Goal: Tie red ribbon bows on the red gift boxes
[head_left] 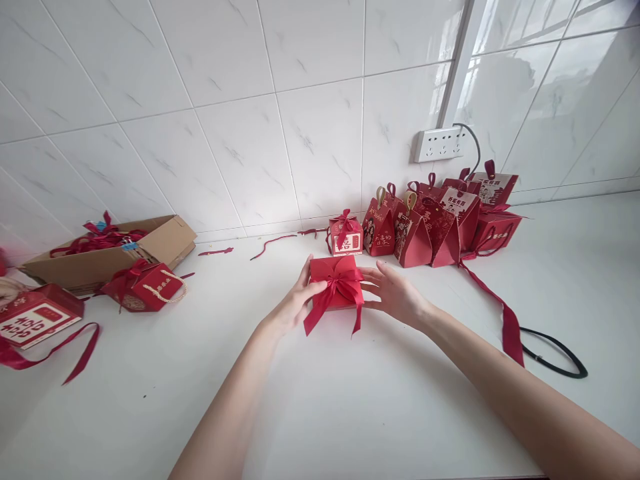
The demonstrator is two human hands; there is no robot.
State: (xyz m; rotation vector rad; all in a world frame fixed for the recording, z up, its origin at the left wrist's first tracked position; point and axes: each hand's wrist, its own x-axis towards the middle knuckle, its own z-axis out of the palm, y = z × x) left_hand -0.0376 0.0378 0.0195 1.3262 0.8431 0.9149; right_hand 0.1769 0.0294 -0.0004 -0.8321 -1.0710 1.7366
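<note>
Left hand [294, 303] holds the red box [320, 268] at its left side, thumb over the lid; right hand [400, 295] is loosely spread, thumb clear, fingertips at the box's right edge. Whether they press on it cannot be told. Box sits mid-counter, lid closed, topped by a glossy red bow [344, 281] with two tails hanging toward the near side. Far left stands a cardboard carton [167, 245] of red ribbon [100, 240]. Just beyond the held box stands a smaller bowed box [345, 243]; to its right, peaked red boxes [413, 239]. Farthest, a white power strip [440, 145] is on the tiled wall [320, 133].

The tiled wall [320, 147] and white counter [350, 413] suggest a kitchen
</note>
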